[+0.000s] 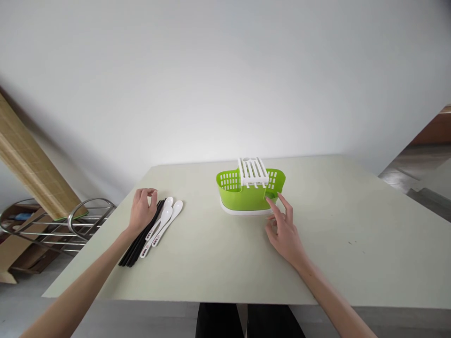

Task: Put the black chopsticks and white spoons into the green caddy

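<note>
A green slotted cutlery basket [237, 193] with a white insert [252, 170] and a white base stands upright at the middle of the pale table [225, 263]. My right hand [283, 231] is open beside the basket's near right corner, its fingertips touching or almost touching the green wall. At the left, my left hand [142, 209] hovers over the far ends of a bundle of black chopsticks [136, 249], fingers curled loosely with nothing in them. Three white spoons [162, 224] lie just right of the chopsticks.
A metal wire rack [66, 225] stands on the floor left of the table, with a bamboo-patterned board [31, 164] leaning behind it. A plain white wall is behind the table. Dark floor shows at the far right.
</note>
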Demonstrator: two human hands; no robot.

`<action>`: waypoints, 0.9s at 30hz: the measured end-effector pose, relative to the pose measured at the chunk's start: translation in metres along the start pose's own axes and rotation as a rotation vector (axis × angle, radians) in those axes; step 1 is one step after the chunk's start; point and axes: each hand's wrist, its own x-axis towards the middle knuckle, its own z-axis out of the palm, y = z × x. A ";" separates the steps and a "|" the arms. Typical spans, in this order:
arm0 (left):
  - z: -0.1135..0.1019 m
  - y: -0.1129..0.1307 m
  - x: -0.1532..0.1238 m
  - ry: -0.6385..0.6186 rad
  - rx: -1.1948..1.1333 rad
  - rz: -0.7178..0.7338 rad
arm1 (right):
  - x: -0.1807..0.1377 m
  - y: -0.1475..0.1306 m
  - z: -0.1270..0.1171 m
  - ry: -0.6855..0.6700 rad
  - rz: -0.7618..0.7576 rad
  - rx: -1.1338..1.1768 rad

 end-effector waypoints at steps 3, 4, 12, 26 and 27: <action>0.001 0.032 -0.005 0.028 -0.019 0.179 | 0.000 -0.001 0.001 0.008 -0.005 -0.068; 0.004 0.044 -0.010 0.014 -0.021 0.237 | 0.000 -0.002 0.002 0.009 -0.011 -0.093; 0.051 0.125 -0.063 -0.209 -0.235 0.472 | 0.009 -0.008 0.004 -0.047 -0.059 -0.275; 0.080 0.144 -0.078 -0.366 -0.383 0.463 | 0.126 -0.082 0.095 -0.343 -0.265 -0.389; 0.080 0.143 -0.078 -0.365 -0.380 0.474 | 0.134 -0.091 0.103 -0.365 -0.263 -0.393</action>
